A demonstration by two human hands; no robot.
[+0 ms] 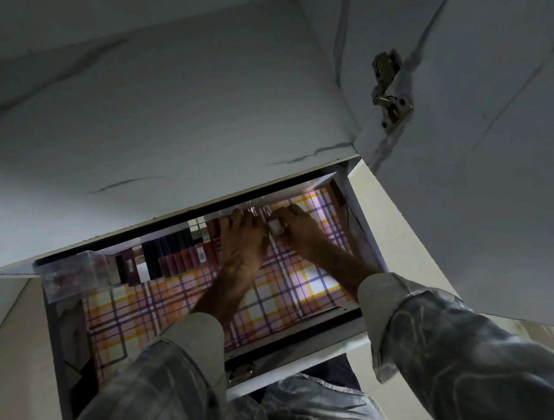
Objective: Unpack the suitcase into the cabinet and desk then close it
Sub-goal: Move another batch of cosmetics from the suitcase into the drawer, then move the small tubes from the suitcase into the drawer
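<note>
Carefully now, both hands work at the far edge of an open drawer (313, 321) lined with plaid paper. The right hand (299, 229) pinches a small pale-capped bottle (274, 226); the left hand (241, 240) rests curled against the row of lipsticks and tubes (175, 257), though whether its grip has anything I cannot tell. Best to set the bottle upright just beside the row without knocking it. A clear plastic box (72, 277) sits at the left. The overhanging tabletop (158, 119) shades the back; an open cabinet door (480, 122) crowds the right. No suitcase is visible.
</note>
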